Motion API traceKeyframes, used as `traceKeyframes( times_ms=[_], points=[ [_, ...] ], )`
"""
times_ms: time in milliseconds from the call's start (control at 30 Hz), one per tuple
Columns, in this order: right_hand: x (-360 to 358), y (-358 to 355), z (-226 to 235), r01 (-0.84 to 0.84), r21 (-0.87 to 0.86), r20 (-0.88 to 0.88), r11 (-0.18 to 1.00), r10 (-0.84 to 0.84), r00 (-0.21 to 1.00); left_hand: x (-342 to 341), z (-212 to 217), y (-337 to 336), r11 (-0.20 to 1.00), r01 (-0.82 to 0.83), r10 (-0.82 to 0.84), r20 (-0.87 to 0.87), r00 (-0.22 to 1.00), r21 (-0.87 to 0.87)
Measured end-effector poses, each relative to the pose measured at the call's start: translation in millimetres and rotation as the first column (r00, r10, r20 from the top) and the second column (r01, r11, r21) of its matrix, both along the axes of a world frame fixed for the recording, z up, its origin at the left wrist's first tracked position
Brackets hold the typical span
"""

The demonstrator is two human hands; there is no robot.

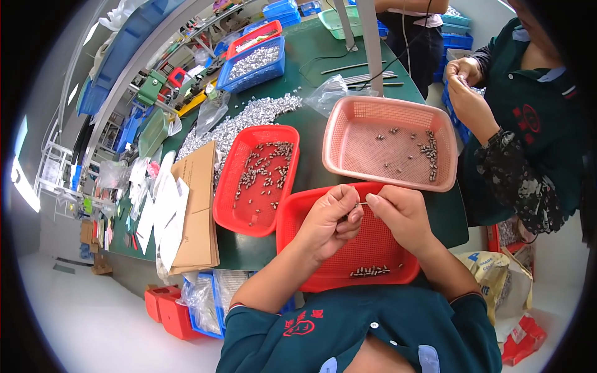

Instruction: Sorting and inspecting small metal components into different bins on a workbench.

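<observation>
Both my hands are raised over a red plastic basket [379, 245] at the table's near edge. My left hand [331, 222] is closed, its thumb and fingers pinching a small metal part that the fingertips mostly hide. From the pinch of my right hand [403, 214], a thin metal pin [364, 203] reaches across to the left fingertips. It meets the small part there; whether it is inside it I cannot tell. Several small silvery cylindrical metal parts [370, 271] lie in the basket's near end, below my hands.
Left stands another red basket [225, 208] of metal parts, beyond mine a pink basket [354, 163] with fewer. A heap of silvery parts [261, 112] and flat cardboard [196, 214] lie left on the green table [311, 146]. A co-worker's hands [469, 93] work at the right.
</observation>
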State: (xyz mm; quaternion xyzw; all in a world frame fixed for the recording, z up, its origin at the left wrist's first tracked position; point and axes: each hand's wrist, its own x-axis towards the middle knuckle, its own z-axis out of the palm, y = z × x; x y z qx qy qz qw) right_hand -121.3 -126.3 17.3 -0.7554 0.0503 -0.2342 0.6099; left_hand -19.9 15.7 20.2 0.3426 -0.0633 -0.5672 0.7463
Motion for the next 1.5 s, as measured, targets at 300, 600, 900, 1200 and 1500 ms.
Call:
traceKeyframes(
  times_ms=[300,600,900,1200,1500],
  points=[
    [-0.5,1.2,13.8,0.195,-0.623,0.238,0.757,-0.054,0.97,-3.8,1.6,-1.0,0.998,-0.055,0.05,0.116,0.992,0.039],
    [6.6,2.7,-5.0,-0.015,-0.123,0.077,0.992,0.025,0.997,-7.7,14.4,-4.8,0.991,-0.091,0.074,0.166,0.983,0.095],
    [5.1,-3.8,-11.0,0.021,-0.007,0.018,1.0,-0.021,1.0,-2.7,20.8,-8.4,0.972,-0.089,0.025,0.28,0.96,0.217],
    [3.1,-18.8,-3.8,0.133,0.283,-0.058,0.95,-0.121,0.991,27.9,19.3,-41.5,0.987,-0.012,-0.034,0.274,0.961,0.163],
    [13.9,-43.7,-16.6,0.26,0.323,-0.06,0.91,-0.254,0.965,45.2,2.2,-59.9,0.952,-0.146,-0.079,0.674,0.734,0.27]
  ],
)
